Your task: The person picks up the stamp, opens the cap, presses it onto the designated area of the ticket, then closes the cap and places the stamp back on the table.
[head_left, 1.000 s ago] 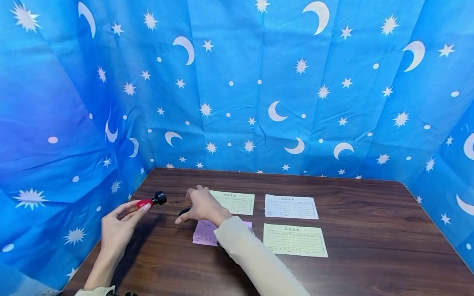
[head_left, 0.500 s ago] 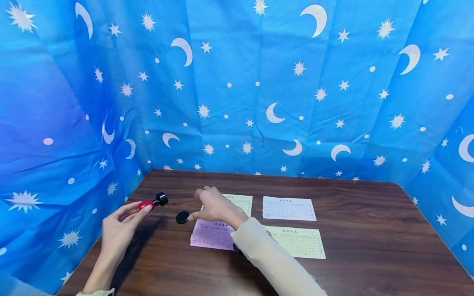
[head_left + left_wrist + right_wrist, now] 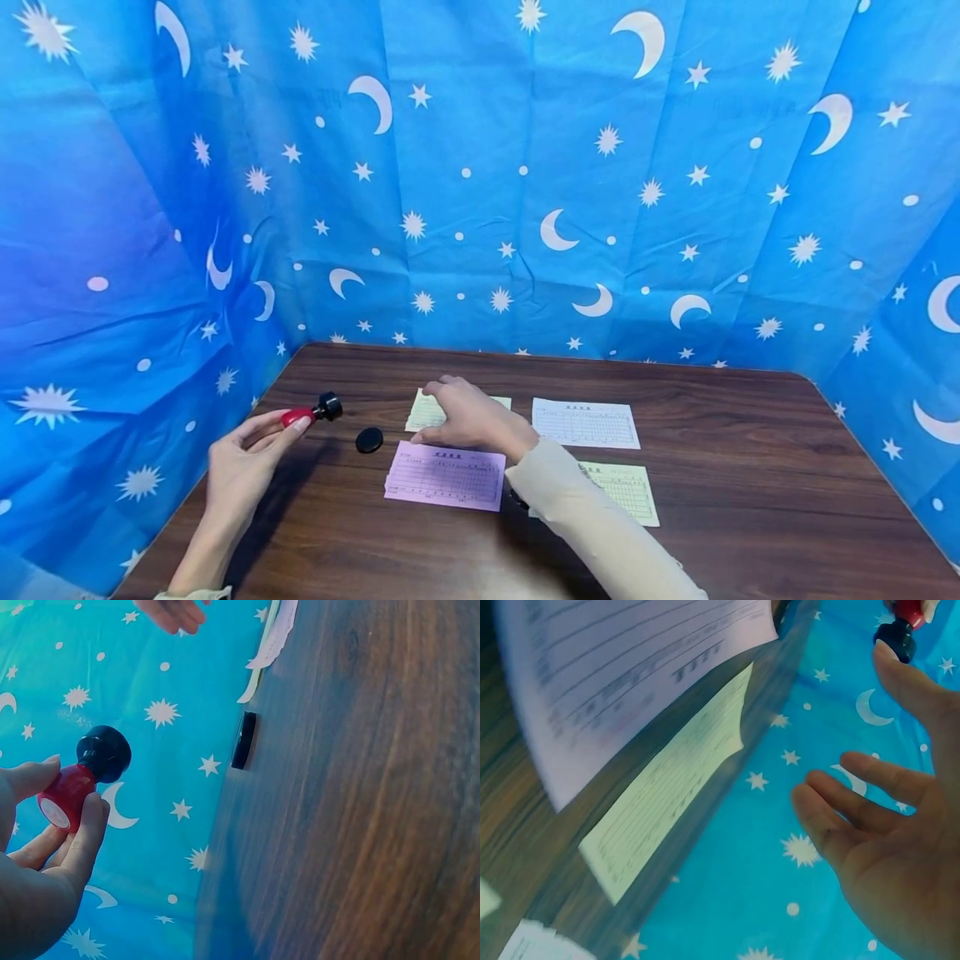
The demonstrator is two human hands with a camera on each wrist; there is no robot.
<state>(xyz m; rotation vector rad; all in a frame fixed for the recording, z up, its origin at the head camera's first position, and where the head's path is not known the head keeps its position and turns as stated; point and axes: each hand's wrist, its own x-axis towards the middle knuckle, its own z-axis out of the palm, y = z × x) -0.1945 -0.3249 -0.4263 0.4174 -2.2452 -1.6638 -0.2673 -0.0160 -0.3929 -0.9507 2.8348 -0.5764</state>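
Note:
My left hand (image 3: pixel 243 462) pinches a stamp by its red handle (image 3: pixel 66 791), raised over the table's left side. Its black head (image 3: pixel 105 754) points away from the fingers. On the wood lies a round black cap (image 3: pixel 369 440), just left of the purple form slip (image 3: pixel 442 479). Spread above the back-left pale green slip (image 3: pixel 426 410) is my right hand (image 3: pixel 483 421), holding nothing; it covers part of that slip. In the right wrist view, the right hand's fingers (image 3: pixel 840 814) are loosely bent and apart from the papers.
A white form slip (image 3: pixel 588 423) lies at the back right. In front of it is a yellow-green slip (image 3: pixel 633 493), partly behind the right sleeve (image 3: pixel 592 517). A blue curtain (image 3: pixel 465 167) with moons and stars stands around the brown table (image 3: pixel 750 467).
My right hand has moved right, away from the black cap, which now shows fully on the table along with the purple slip. The left hand keeps the stamp nearly in place.

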